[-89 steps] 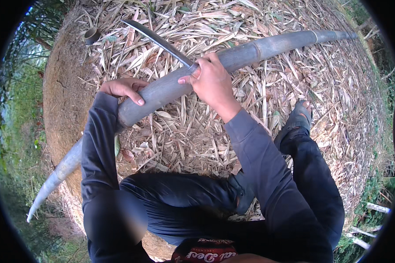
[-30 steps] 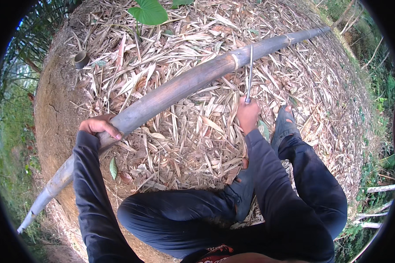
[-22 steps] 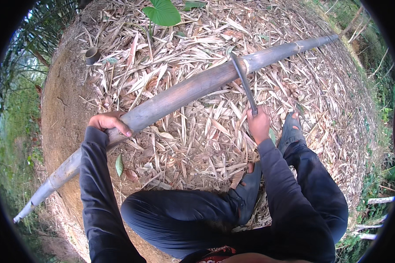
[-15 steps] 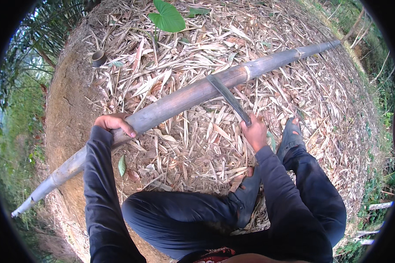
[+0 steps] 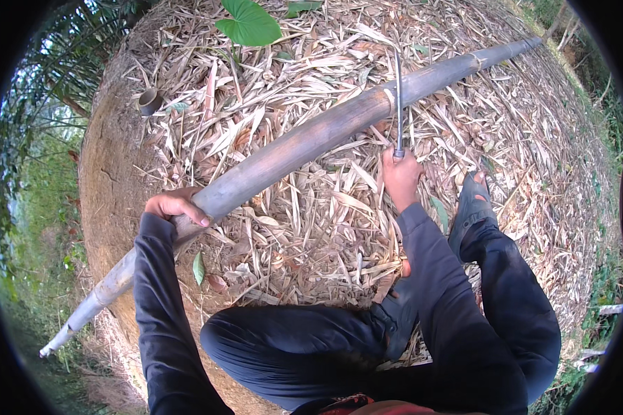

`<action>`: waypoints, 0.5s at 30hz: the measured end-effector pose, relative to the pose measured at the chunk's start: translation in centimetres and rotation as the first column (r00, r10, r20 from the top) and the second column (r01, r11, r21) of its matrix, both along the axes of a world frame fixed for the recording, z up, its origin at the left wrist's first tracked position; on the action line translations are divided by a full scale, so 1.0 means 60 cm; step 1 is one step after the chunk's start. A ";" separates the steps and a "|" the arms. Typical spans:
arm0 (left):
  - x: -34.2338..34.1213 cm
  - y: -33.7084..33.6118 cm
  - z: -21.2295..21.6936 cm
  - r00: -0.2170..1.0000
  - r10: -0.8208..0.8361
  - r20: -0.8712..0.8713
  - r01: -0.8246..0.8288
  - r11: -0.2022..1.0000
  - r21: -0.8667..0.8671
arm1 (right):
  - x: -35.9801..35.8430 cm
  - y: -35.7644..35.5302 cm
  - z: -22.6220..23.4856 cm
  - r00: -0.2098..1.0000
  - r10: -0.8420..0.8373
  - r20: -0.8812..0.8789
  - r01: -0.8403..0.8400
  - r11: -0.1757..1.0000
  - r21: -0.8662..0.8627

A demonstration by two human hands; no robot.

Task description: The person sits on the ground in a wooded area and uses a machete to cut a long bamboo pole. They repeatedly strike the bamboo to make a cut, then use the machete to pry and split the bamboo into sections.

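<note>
A long grey-brown bamboo pole runs slantwise from the lower left to the upper right. My left hand is wrapped round it left of the middle, its thumb lying on top. In my right hand, closed round the handle, is a machete. Its blade is seen edge-on, a thin dark line pointing away from me. The blade crosses over the pole close to a pale node ring; whether it touches the bamboo I cannot tell.
Dry bamboo leaves cover the ground. A short cut bamboo piece stands at the far left near a bare earth edge. A broad green leaf grows at the top. My sandalled feet are close below the right hand.
My right hand has moved up and slightly right with the machete. Its blade has turned from slanting left and flat to edge-on, over the node. The left hand keeps its hold on the pole.
</note>
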State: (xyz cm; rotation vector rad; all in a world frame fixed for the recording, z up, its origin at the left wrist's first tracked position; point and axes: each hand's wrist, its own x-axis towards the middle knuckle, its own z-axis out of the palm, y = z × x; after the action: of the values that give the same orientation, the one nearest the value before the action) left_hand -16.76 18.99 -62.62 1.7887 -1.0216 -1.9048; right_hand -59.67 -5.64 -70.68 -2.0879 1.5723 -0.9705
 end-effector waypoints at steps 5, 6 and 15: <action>-0.003 -0.012 -0.003 0.996 -0.015 0.088 0.016 1.000 -0.016 | -0.037 -0.007 -0.037 0.999 0.040 0.010 -0.040 0.998 -0.039; -0.002 -0.018 -0.005 0.996 -0.016 0.082 0.015 1.000 0.014 | -0.042 -0.002 -0.044 0.999 0.007 0.041 -0.007 1.000 -0.006; -0.003 -0.018 -0.013 0.999 0.014 0.038 -0.014 1.000 0.001 | -0.128 0.006 -0.033 0.982 -0.010 -0.187 0.011 1.000 0.006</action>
State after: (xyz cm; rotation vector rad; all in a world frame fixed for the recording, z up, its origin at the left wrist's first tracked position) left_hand -16.95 17.94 -63.39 1.8345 -1.0185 -1.8700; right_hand -67.37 -5.29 -72.64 -2.2231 1.6749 -0.7897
